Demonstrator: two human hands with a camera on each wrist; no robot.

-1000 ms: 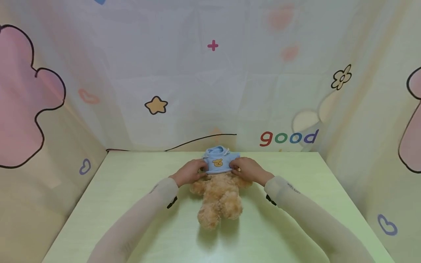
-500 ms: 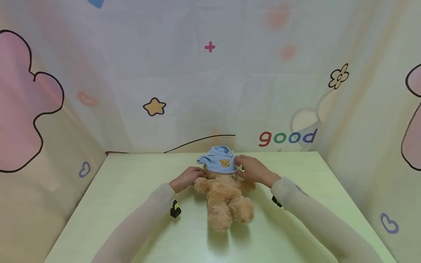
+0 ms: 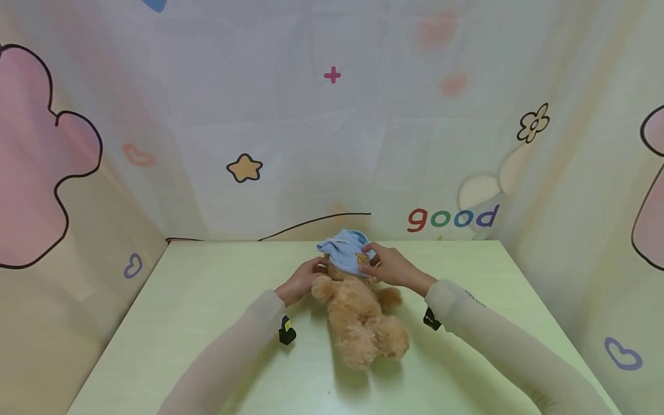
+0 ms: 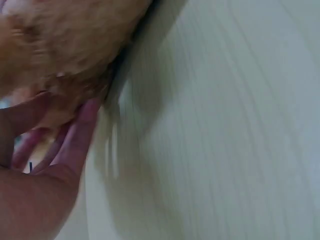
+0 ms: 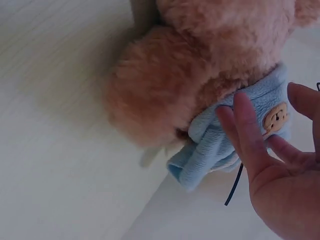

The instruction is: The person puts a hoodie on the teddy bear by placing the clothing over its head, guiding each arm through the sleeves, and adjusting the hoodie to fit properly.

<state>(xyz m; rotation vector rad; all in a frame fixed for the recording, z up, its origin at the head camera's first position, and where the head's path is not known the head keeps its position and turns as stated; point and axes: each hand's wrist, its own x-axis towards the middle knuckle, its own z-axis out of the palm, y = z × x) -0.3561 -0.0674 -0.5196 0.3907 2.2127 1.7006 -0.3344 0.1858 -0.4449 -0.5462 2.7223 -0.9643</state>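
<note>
A tan plush teddy bear (image 3: 355,302) lies on its back in the head view, feet toward me. A small light blue hoodie (image 3: 344,256) with a bear-face patch covers its face. My left hand (image 3: 303,282) holds the side of the bear's head beside its arm; in the left wrist view, thumb and fingers bend around brown fur. On the other side is my right hand (image 3: 396,268), its fingers at the hoodie's patch. The right wrist view shows those fingers (image 5: 247,127) fairly straight and spread over the blue cloth, thumb apart.
The bear lies near the back edge of a pale green table (image 3: 218,346). Behind it hangs a printed curtain (image 3: 290,115), which also runs down both sides. A black wrist device (image 3: 287,331) hangs under the left sleeve, with a similar one under the right.
The bear's body has swung to the right at the feet, and the hoodie has tilted. My left hand has left the hoodie for the bear's head; my right fingers have shifted onto the patch.
</note>
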